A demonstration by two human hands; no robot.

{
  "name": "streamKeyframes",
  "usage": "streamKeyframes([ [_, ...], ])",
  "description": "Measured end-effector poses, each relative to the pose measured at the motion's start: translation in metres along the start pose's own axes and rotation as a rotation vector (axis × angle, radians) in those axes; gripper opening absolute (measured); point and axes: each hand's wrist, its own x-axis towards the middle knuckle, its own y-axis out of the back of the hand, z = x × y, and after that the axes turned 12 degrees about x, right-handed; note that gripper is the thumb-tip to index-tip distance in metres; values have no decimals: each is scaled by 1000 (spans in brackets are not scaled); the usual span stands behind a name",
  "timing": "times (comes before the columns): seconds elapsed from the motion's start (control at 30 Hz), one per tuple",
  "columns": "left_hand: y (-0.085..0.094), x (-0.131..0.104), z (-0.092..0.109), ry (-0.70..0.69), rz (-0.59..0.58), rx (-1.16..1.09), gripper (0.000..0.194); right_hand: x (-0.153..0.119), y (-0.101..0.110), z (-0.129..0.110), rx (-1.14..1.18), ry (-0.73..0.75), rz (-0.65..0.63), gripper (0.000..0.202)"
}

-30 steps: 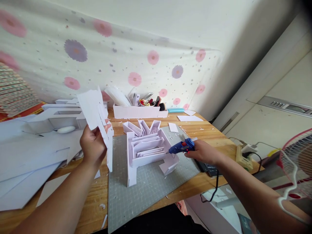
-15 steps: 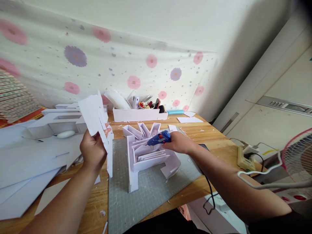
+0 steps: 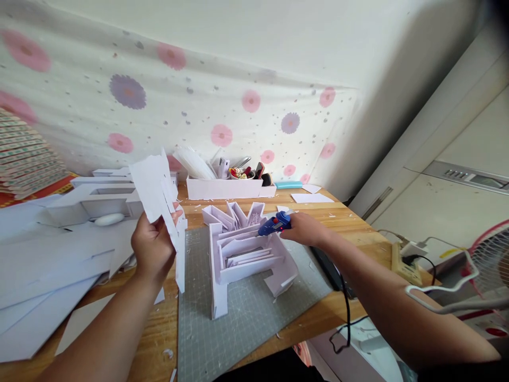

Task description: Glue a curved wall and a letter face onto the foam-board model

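Observation:
My right hand [image 3: 304, 229] is wrapped round a blue hot glue gun [image 3: 274, 223]. The gun's nozzle points left, over the upper part of a white foam-board structure [image 3: 246, 274] with upright walls and several thin strips inside. That structure lies on a grey cutting mat [image 3: 202, 339]. To the left, my left hand [image 3: 154, 245] grips a cut white foam-board piece [image 3: 153, 183] and holds it upright above the mat's left edge. My fingertips show at its right side; part of the piece is hidden behind the hand.
White board sheets and parts [image 3: 47, 260] pile up at the left. Behind the structure stands a white box [image 3: 222, 188] of tools. A black cord [image 3: 345, 323] hangs off the table's front right, near a power strip [image 3: 405, 263] and a fan [image 3: 491, 265].
My right hand has moved the glue gun to the right along the structure's upper wall. My left hand keeps the white piece in nearly the same place. The view has shifted slightly.

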Motion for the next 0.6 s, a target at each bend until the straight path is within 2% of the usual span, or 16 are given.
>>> streamKeyframes([
  [0.13,1,1,-5,-18,-5,25,24,2,8,3,-86,-23,37,21],
  [0.33,1,1,-2,31,-3,24,29,23,16,5,-28,-76,138,20],
  [0.6,1,3,-2,40,-2,19,29,45,16,23,8,-151,114,22],
])
